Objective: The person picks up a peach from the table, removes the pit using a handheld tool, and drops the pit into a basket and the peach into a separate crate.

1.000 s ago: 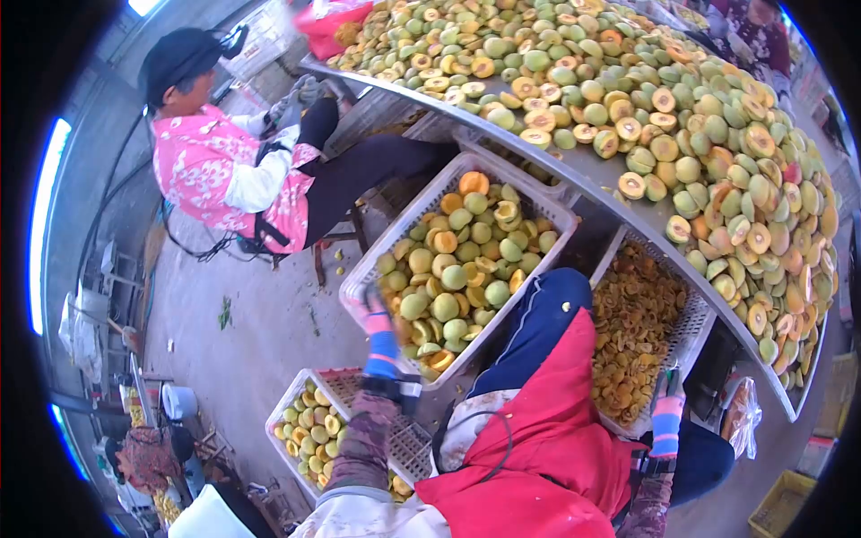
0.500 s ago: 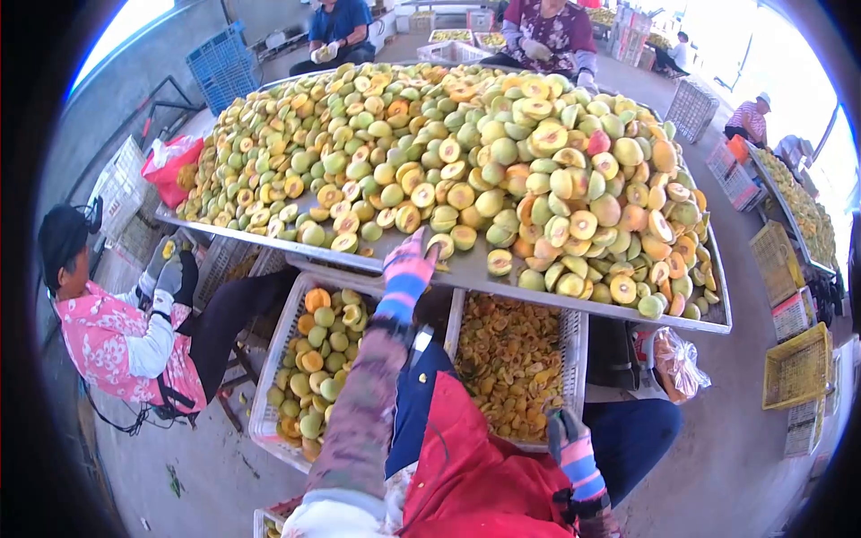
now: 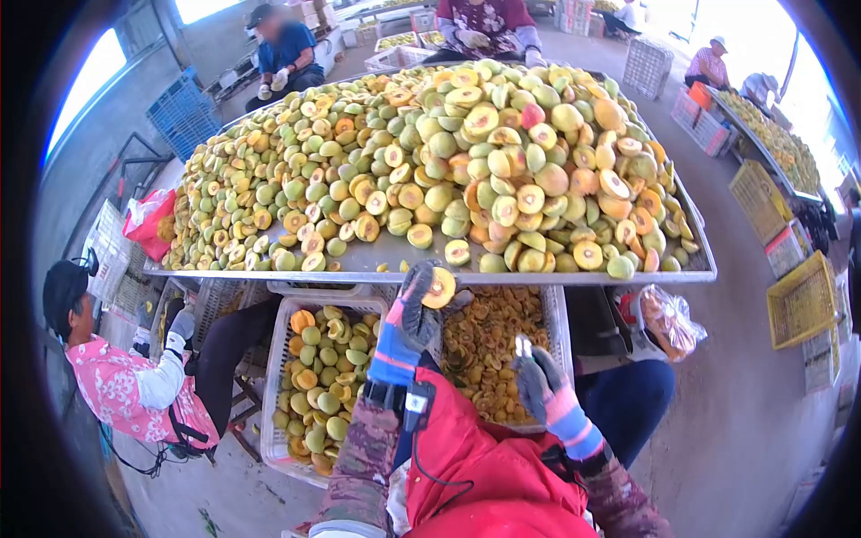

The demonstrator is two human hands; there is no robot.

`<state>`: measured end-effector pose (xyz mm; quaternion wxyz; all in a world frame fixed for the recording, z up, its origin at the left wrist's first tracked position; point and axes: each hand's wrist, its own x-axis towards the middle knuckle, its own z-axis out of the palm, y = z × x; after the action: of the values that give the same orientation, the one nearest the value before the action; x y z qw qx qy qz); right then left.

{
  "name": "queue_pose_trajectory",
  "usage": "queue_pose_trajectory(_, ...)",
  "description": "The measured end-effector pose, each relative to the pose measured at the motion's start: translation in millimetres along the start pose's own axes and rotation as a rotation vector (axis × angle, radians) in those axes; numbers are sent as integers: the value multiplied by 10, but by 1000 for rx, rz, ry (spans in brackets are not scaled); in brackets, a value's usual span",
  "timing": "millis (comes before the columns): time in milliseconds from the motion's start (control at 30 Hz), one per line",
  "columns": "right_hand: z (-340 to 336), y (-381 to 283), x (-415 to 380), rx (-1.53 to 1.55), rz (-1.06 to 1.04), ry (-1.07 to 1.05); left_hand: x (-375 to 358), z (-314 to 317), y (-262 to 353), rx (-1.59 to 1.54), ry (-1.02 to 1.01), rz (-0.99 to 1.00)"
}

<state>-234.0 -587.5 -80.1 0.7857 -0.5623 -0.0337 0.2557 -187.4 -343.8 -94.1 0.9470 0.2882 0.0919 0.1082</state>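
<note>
My left hand (image 3: 414,309), in a striped glove with a dark palm, is closed on a halved fruit (image 3: 439,288). The fruit is yellow-orange, apricot-like, its cut face turned up. It is just below the front rim of a metal tray (image 3: 359,277) heaped with green and yellow halves. My right hand (image 3: 541,386), also gloved, grips a small tool with a shiny metal tip (image 3: 522,346); its handle is hidden in the fingers. Below both hands is a white crate (image 3: 560,336) of brownish-orange fruit pieces.
A white crate (image 3: 269,421) of whole-looking and halved fruit stands at left. One person in pink (image 3: 134,386) sits beside it, and others work behind the tray. A plastic bag (image 3: 668,323) lies at right, near stacked yellow crates (image 3: 801,300).
My left hand has drawn back from the tray's front edge with a fruit half in it. My right hand has risen from my lap toward it. The view has shifted.
</note>
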Motion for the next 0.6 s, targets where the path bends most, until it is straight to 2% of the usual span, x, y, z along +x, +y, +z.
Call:
queue_pose_trajectory(33,-61,169,87,-338,-177,-90,-81,138,11,-167,-25,-177)
queue_pose_trajectory(100,262,-149,13,126,143,-96,-271,323,-198,-139,-37,-114)
queue_pose_trajectory(133,277,-130,1,128,136,-80,-361,428,-302,-140,-45,-129)
queue_pose_trajectory(200,246,-100,-10,224,167,-96,-545,612,-474,526,-216,274)
queue_pose_trajectory(300,226,-120,-65,254,134,-10,-720,749,-557,629,-357,315)
queue_pose_trajectory(333,194,-72,-69,277,116,-1,-747,810,-623,448,-260,278)
queue_pose_trajectory(367,128,61,-49,276,109,7,-773,802,-645,444,-269,274)
queue_pose_trajectory(433,-26,446,52,-415,-506,22,-821,739,-671,714,-331,333)
queue_pose_trajectory(467,5,525,102,-697,-720,138,-824,734,-739,716,-302,400)
queue_pose_trajectory(500,-25,578,94,-696,-726,139,-847,737,-738,717,-307,404)
queue_pose_trajectory(567,41,393,10,-618,-436,-87,-870,762,-719,700,-272,440)
queue_pose_trajectory(600,34,201,-76,-1066,-868,-80,-838,707,-739,606,-308,408)
